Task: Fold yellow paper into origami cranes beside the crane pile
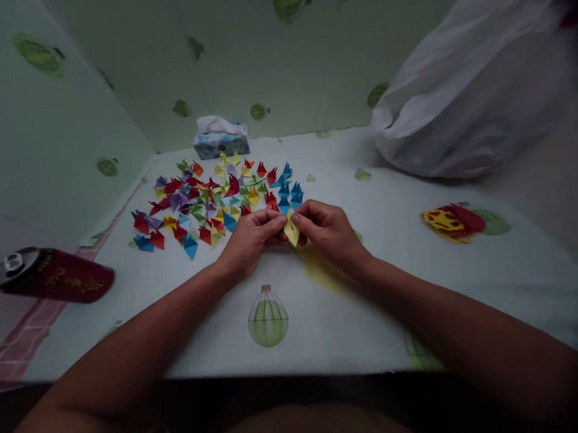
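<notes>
A small folded yellow paper (pixel 292 230) is held between both hands, above the middle of the table. My left hand (pixel 253 238) pinches its left side between thumb and fingers. On its right side my right hand (pixel 328 231) grips it the same way, thumb on top. Just beyond and to the left lie several folded paper pieces (pixel 190 245) in red, blue, yellow, green and purple. Blue ones (pixel 296 195) lie right behind my hands. Under my right hand a yellow patch (pixel 325 273) shows on the table; what it is I cannot tell.
A tissue box (pixel 221 144) stands at the back by the wall. At the left edge is a dark red can (pixel 58 275). A white plastic bag (pixel 455 97) fills the back right. Red and yellow cut-out pieces (pixel 453 222) lie on the right of the table (pixel 208 345).
</notes>
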`<state>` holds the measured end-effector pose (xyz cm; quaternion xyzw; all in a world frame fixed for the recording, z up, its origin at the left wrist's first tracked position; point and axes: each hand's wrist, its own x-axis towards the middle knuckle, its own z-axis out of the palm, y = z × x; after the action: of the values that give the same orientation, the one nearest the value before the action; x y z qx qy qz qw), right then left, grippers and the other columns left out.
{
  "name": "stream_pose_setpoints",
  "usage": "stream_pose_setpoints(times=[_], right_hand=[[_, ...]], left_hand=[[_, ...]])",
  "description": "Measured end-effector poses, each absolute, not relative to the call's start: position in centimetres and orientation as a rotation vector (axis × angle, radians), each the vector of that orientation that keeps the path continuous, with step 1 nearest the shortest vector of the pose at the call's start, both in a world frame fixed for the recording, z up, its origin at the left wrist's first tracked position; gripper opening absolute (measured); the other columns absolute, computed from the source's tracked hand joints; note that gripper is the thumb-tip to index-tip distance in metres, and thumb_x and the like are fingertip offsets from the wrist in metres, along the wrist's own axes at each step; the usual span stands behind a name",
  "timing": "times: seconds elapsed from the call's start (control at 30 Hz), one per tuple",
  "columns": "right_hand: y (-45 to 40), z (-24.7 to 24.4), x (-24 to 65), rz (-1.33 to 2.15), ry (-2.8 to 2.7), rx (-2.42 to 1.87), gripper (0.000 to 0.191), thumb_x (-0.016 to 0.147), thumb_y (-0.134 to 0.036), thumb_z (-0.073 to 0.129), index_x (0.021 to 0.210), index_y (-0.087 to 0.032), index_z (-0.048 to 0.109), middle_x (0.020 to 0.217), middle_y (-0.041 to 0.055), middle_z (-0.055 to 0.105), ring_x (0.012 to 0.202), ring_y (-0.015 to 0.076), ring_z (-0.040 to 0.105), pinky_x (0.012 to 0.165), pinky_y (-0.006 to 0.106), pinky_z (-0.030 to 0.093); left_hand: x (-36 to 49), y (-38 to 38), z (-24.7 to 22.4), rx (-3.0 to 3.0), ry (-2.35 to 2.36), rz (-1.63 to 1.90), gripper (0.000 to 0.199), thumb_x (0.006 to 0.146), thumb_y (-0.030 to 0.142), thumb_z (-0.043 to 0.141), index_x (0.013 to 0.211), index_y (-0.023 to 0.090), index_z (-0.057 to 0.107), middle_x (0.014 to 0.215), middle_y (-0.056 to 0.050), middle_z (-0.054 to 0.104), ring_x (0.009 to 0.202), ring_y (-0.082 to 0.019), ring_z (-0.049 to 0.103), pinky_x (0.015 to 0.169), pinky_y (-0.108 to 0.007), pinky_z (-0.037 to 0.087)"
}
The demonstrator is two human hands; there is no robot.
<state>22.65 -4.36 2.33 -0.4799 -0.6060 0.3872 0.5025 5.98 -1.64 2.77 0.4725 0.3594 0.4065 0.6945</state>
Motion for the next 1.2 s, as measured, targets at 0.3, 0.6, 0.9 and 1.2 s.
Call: stream_pose_setpoints(times=[0.3,0.6,0.9,1.2], right_hand=[[-4.51,2.71,22.64,1.064,-1.400,-1.103,0.022,0.084,-0.035,0.067,0.073,-0.018,0.058,0.062,-0.0024,0.060,0.052,0.0105,0.056,0.053,0.026,0.044],[-4.59,2.60,22.36,1.071,-1.376,-1.081,0.023,0.084,-0.035,0.067,0.071,-0.019,0.057,0.060,-0.0028,0.059,0.052,0.0100,0.055,0.052,0.026,0.043],[-4.73,2.53,22.22,1.064,-1.368,-1.080,0.024,0.085,-0.035,0.067,0.071,-0.019,0.057,0.061,-0.0024,0.059,0.053,0.0105,0.055,0.053,0.027,0.044],[-4.65,2.32,22.29,1.095,-1.354,-1.045,0.026,0.085,-0.038,0.069,0.071,-0.018,0.059,0.062,-0.0021,0.060,0.053,0.0106,0.055,0.052,0.026,0.043]], left_hand=[[5.83,-1.53,2.59,1.098,0.806,0.912,0.026,0.073,0.036,0.084,0.077,0.014,0.070,0.072,0.000,0.066,0.064,-0.009,0.062,0.067,-0.023,0.055],[5.81,-1.48,2.80,1.105,0.803,0.912,0.023,0.072,0.033,0.084,0.075,0.014,0.070,0.071,0.000,0.066,0.063,-0.009,0.063,0.065,-0.022,0.055],[5.87,-1.59,2.82,1.150,0.820,0.929,0.024,0.072,0.034,0.083,0.075,0.014,0.069,0.068,0.000,0.066,0.061,-0.008,0.062,0.064,-0.021,0.053],[6.02,-1.80,2.96,1.248,0.844,1.000,0.026,0.072,0.035,0.082,0.075,0.014,0.067,0.068,0.001,0.067,0.058,-0.008,0.061,0.060,-0.021,0.052]])
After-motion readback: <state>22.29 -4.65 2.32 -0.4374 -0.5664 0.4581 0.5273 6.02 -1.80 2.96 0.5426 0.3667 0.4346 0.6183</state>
